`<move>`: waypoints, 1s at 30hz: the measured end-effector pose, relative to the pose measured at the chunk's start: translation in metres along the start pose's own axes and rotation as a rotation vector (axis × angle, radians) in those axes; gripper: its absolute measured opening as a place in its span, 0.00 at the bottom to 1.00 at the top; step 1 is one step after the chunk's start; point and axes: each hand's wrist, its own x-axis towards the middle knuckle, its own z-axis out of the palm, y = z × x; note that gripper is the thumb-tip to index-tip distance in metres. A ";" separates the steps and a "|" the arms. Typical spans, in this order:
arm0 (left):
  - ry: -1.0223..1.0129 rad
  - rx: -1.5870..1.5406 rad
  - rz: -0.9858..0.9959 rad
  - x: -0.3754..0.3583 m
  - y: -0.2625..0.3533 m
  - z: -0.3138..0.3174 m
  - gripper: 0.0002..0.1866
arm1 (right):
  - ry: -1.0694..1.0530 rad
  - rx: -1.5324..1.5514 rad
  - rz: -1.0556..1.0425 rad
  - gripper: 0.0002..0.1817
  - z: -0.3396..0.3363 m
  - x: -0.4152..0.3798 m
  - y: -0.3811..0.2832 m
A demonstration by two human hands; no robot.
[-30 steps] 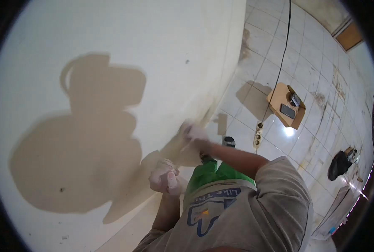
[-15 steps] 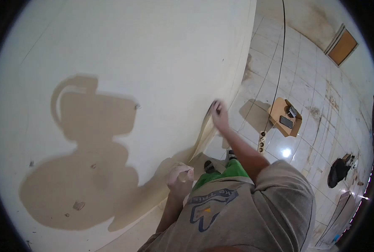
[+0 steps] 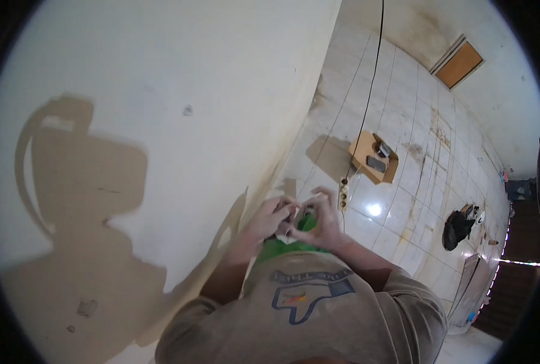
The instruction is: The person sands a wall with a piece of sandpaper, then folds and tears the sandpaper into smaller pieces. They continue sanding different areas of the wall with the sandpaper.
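Observation:
My left hand (image 3: 272, 217) is in front of my waist, its fingers curled. What it holds is too small and partly hidden to name; a pale scrap shows just below the fingers. My right hand (image 3: 323, 222) is close beside it, its curved fingers spread from the thumb and their tips near the left fingers. Nothing shows in the right hand's gap except green shorts (image 3: 307, 222) behind it. To the left of both hands stands the off-white wall (image 3: 221, 54), with several grey patches and my shadow on it.
On the tiled floor, an open cardboard box (image 3: 356, 152) holds a phone (image 3: 376, 164) and another dark item. Beside it lies a power strip (image 3: 343, 195) with a black cable (image 3: 372, 85) running upward. Farther right are a black bag (image 3: 457, 232) and a panel (image 3: 466, 291).
My right hand has left the low part of the wall and come back to my left hand. The left hand has risen, and the view has turned somewhat right.

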 end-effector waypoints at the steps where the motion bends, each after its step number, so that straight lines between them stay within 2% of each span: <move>1: -0.015 -0.009 -0.066 0.010 -0.007 -0.001 0.12 | -0.010 -0.071 0.054 0.30 -0.014 0.002 0.003; 2: -0.033 -0.016 -0.133 0.019 -0.014 -0.001 0.11 | -0.030 -0.068 0.092 0.29 -0.023 0.000 0.016; 5: 0.207 0.006 -0.063 0.058 -0.030 -0.002 0.09 | -0.028 -0.060 0.260 0.24 -0.062 -0.006 0.077; 6: 0.218 0.041 -0.061 0.072 -0.031 0.000 0.09 | -0.017 -0.037 0.346 0.23 -0.076 -0.008 0.107; 8: 0.257 0.115 -0.056 0.097 -0.027 0.008 0.08 | 0.071 -0.102 0.452 0.21 -0.091 -0.020 0.200; 10: 0.270 0.133 -0.095 0.127 -0.019 0.031 0.10 | 0.033 -0.131 0.761 0.23 -0.103 -0.043 0.308; 12: 0.256 0.156 -0.067 0.164 -0.034 0.049 0.10 | -0.005 -0.308 0.938 0.26 -0.105 -0.066 0.419; 15: 0.348 0.002 -0.322 0.234 -0.053 0.081 0.12 | -0.071 -0.379 1.078 0.31 -0.104 -0.078 0.565; 18: 0.343 -0.036 -0.256 0.294 -0.073 0.117 0.10 | -0.205 -0.493 1.027 0.38 -0.100 -0.076 0.685; 21: 0.313 0.118 -0.213 0.320 -0.114 0.132 0.11 | -0.443 -0.526 1.177 0.46 -0.100 -0.052 0.763; 24: 0.320 0.187 -0.377 0.313 -0.155 0.127 0.10 | -0.543 -0.559 1.178 0.52 -0.093 -0.039 0.808; 25: 0.341 0.157 -0.440 0.312 -0.160 0.125 0.10 | -0.531 -0.581 1.192 0.51 -0.090 -0.038 0.820; 27: 0.379 0.090 -0.575 0.310 -0.165 0.120 0.10 | -0.512 -0.643 1.063 0.49 -0.085 -0.042 0.836; 28: 0.398 0.116 -0.583 0.312 -0.171 0.114 0.09 | -0.511 -0.674 1.008 0.48 -0.084 -0.051 0.838; 30: 0.437 0.167 -0.592 0.314 -0.193 0.097 0.09 | -0.536 -0.704 1.049 0.43 -0.077 -0.058 0.838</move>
